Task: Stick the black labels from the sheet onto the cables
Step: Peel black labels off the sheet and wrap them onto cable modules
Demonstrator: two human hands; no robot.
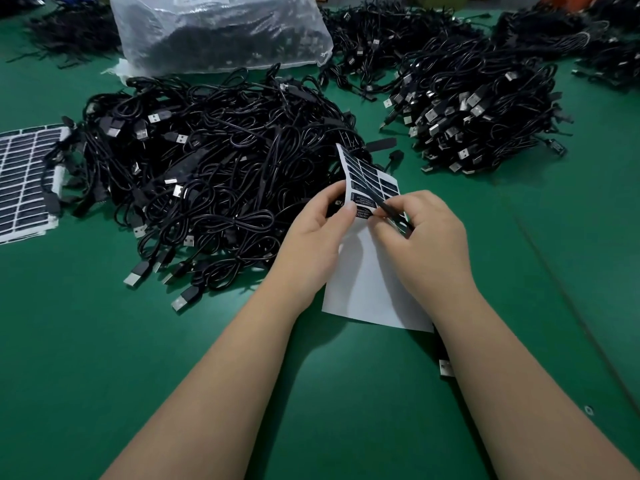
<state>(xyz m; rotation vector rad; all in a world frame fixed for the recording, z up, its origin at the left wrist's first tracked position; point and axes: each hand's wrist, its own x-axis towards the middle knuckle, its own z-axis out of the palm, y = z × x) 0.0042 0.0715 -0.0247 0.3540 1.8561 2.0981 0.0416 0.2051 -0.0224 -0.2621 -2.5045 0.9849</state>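
Observation:
A white label sheet [367, 271] with black labels on its upper part is held up over the green table. My left hand [318, 230] pinches the sheet's left edge between thumb and fingers. My right hand [419, 233] grips a thin black cable [382, 204] that crosses the sheet, and its fingertips press at a black label [363, 209]. That cable's USB plug [445, 368] lies on the table below my right forearm. A big heap of black USB cables [214, 161] lies just left of the sheet.
A second cable pile [485, 119] lies at the right. More label sheets [24, 181] are stacked at the left edge. A clear plastic bag of cables [221, 29] stands at the back. Further cable heaps [381, 32] line the far edge of the green table [104, 341].

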